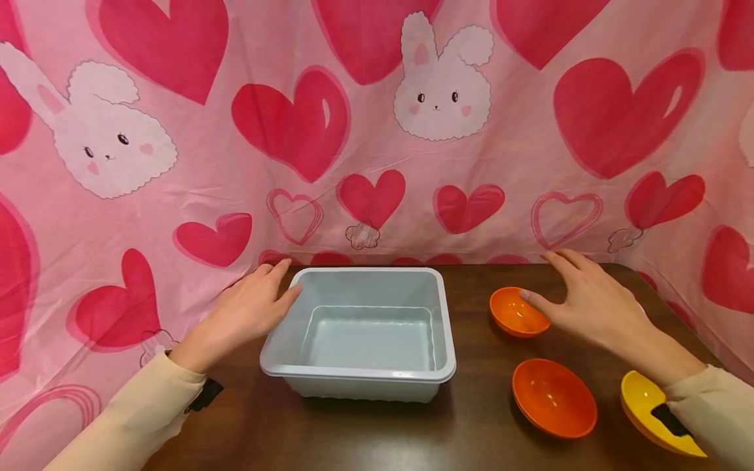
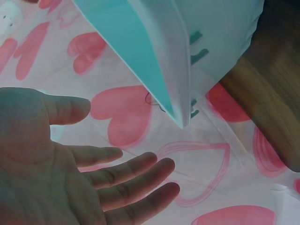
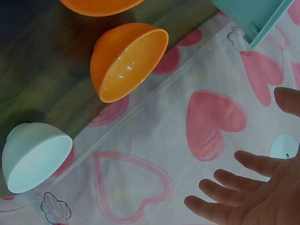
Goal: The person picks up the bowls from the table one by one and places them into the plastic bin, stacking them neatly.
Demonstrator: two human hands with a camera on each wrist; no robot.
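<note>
A grey plastic basin (image 1: 359, 375) stands on the table with nothing inside. Held in the air by its left rim is my left hand (image 1: 247, 311), fingers extended and the palm bare in the left wrist view. On the other side, my right hand (image 1: 592, 304) hovers with spread fingers and holds nothing. Its thumb overlaps the edge of a small orange bowl (image 1: 515, 315) in the head view. A pale bowl (image 3: 37, 157) shows in the right wrist view; from the head, my right hand mostly hides it.
Nearer me on the right sit a larger red-orange bowl (image 1: 554, 399) and a yellow bowl (image 1: 642, 399), the latter partly covered by my right forearm. A pink cloth (image 1: 377, 150) with hearts and rabbits hangs behind the brown wooden table (image 1: 471, 432) and along both sides.
</note>
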